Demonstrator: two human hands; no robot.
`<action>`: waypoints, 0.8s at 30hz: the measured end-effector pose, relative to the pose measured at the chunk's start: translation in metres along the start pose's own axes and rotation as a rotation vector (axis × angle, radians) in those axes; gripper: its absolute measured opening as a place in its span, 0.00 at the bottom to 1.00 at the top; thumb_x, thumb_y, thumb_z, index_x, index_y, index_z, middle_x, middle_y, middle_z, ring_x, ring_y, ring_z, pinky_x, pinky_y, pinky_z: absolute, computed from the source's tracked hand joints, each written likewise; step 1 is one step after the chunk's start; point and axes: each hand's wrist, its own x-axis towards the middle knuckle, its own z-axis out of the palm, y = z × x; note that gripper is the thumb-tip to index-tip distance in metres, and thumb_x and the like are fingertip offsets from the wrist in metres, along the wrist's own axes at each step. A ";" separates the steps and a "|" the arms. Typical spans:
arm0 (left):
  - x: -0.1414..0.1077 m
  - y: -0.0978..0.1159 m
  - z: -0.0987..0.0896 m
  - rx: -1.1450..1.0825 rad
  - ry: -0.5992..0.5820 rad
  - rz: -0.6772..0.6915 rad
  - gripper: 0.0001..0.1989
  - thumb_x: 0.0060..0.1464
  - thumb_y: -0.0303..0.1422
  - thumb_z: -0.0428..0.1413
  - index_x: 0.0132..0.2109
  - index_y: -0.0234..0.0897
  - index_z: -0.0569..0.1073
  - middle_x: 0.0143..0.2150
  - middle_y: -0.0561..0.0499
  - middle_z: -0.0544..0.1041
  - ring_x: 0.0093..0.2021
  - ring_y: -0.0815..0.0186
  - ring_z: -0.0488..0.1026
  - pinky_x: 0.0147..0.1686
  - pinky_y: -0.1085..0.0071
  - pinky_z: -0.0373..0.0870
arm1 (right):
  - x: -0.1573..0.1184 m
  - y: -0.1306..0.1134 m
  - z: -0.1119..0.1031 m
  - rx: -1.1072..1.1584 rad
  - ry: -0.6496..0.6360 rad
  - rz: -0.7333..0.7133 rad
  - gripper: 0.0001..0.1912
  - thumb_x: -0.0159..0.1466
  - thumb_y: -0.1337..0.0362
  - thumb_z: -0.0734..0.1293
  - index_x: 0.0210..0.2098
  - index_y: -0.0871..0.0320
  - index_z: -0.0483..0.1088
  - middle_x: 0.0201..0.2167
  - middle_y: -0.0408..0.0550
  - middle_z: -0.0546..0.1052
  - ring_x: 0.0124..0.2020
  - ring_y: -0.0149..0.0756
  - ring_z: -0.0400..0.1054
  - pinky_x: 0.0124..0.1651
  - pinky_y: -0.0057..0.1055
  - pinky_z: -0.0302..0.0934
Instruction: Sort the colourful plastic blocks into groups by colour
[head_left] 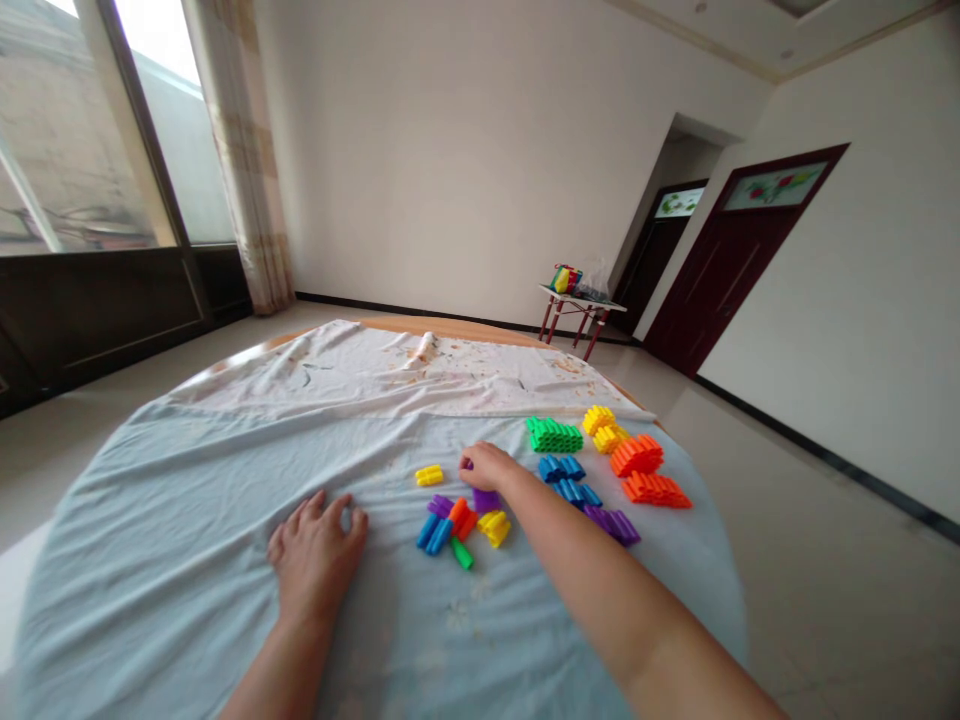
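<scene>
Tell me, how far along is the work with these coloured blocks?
Fairly far, it seems. Done: the green stack, blue stack, orange stack, yellow stack and purple stack sit grouped by colour on the pale blue cloth. In hand: the right hand touches a small purple block, while the left hand rests on the cloth. Still left: a loose mixed cluster of blocks near the right hand.

1. The ribbed building blocks (553,436) on the pale blue sheet (225,530) are smooth, glossy plastic.
2. That sheet is creased, matt cloth.
3. Beyond the sheet, the stained white cloth (360,375) is wrinkled, matt fabric.
4. Past it, the tabletop edge (450,329) looks like smooth, varnished wood.
5. Far beyond the sheet, the small table's legs (553,322) look like painted metal.
</scene>
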 end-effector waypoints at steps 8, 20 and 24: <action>-0.001 0.001 0.000 -0.001 0.005 0.017 0.25 0.55 0.43 0.40 0.53 0.43 0.71 0.61 0.44 0.64 0.61 0.53 0.57 0.60 0.55 0.50 | -0.021 -0.034 0.003 0.053 0.168 -0.108 0.16 0.60 0.56 0.62 0.46 0.50 0.72 0.47 0.46 0.75 0.53 0.43 0.62 0.53 0.40 0.55; 0.003 -0.001 -0.001 -0.017 -0.010 0.041 0.28 0.53 0.47 0.37 0.53 0.42 0.70 0.60 0.43 0.64 0.61 0.50 0.57 0.58 0.53 0.52 | -0.071 -0.026 0.033 -0.009 0.149 -0.332 0.14 0.56 0.57 0.69 0.41 0.54 0.72 0.51 0.50 0.71 0.55 0.45 0.60 0.55 0.46 0.52; 0.007 -0.004 0.003 -0.022 -0.013 0.068 0.31 0.53 0.49 0.36 0.54 0.40 0.69 0.61 0.42 0.63 0.60 0.46 0.57 0.57 0.48 0.52 | -0.098 -0.009 0.033 0.162 0.330 -0.329 0.17 0.57 0.56 0.69 0.45 0.53 0.71 0.48 0.46 0.74 0.53 0.39 0.61 0.57 0.42 0.49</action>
